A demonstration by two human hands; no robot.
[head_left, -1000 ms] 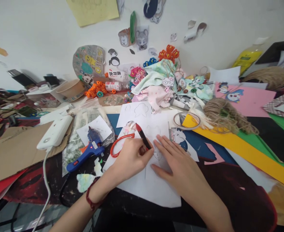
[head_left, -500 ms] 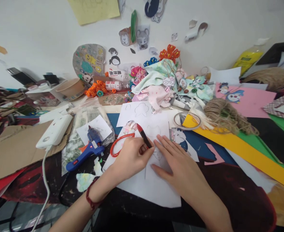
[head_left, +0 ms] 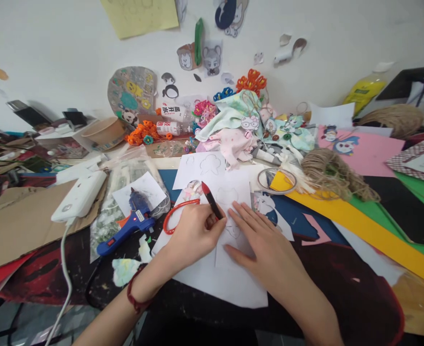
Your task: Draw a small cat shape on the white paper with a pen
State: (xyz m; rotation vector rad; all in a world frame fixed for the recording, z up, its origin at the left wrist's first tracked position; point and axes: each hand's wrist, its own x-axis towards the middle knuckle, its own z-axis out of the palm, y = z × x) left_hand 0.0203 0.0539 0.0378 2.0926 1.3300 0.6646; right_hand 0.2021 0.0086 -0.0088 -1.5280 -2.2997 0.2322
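Observation:
My left hand (head_left: pixel 197 233) is closed around a black pen (head_left: pixel 212 202) with a red upper end, tilted over white paper (head_left: pixel 230 288). The writing tip is hidden by my fingers. Faint outlines of a drawing (head_left: pixel 232 231) show on the sheet between my hands. My right hand (head_left: pixel 260 235) lies flat on the paper with its fingers stretched out, holding nothing. Beside my left hand is a red looped handle (head_left: pixel 168 218), partly covered by the hand. A small coloured cut-out (head_left: pixel 192 191) lies just beyond it, and another sheet with drawn outlines (head_left: pixel 201 168) lies further back.
At left are a blue glue gun (head_left: pixel 129 226), a white power strip (head_left: pixel 80 194) and cardboard (head_left: pixel 20 216). Cloth pieces (head_left: pixel 230 115) pile against the wall. A tape roll (head_left: pixel 277 180), twine (head_left: pixel 334 173) and a yellow strip (head_left: pixel 356 216) lie at right.
The view has shifted slightly, moving the things at right a little leftward in the picture. My left hand and the pen have moved very slightly; my right hand stays flat on the paper.

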